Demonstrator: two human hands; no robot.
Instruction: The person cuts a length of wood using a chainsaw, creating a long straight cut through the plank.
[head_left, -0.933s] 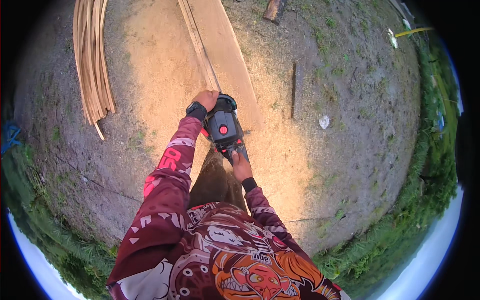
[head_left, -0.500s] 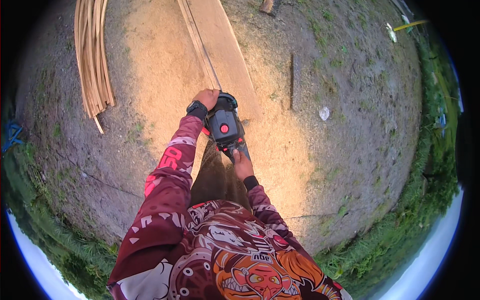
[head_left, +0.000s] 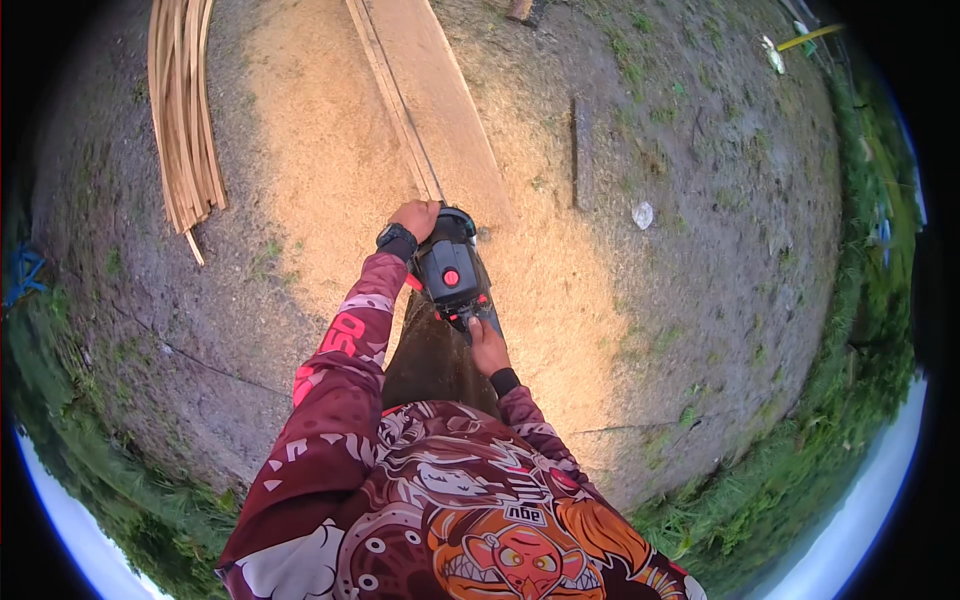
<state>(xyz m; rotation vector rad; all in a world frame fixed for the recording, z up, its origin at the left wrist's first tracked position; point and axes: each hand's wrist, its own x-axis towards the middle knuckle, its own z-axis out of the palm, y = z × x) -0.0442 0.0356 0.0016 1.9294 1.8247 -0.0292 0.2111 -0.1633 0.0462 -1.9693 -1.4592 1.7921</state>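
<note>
A black chainsaw [head_left: 448, 262] with red buttons lies lengthwise below me, its bar directed away along a long pale plank [head_left: 450, 105]. My left hand [head_left: 415, 220], wearing a dark watch, is closed on the saw’s front handle near the plank’s near end. My right hand [head_left: 488, 348] grips the rear handle, thumb on top, closer to my body. The saw’s underside and most of the fingers of my right hand are hidden. Pale sawdust [head_left: 300, 120] covers the ground around the plank and saw.
A bundle of thin wooden strips [head_left: 183, 120] lies at the left. A dark narrow board [head_left: 578, 150], a crumpled pale scrap [head_left: 642, 214] and a log end [head_left: 522, 12] lie toward the right, with a yellow item [head_left: 808, 38] farther off. Green plants border the dirt ground.
The saw and both hands have moved slightly down the view, toward my body. The plank’s near end and objects on the ground appear higher in the view than before.
</note>
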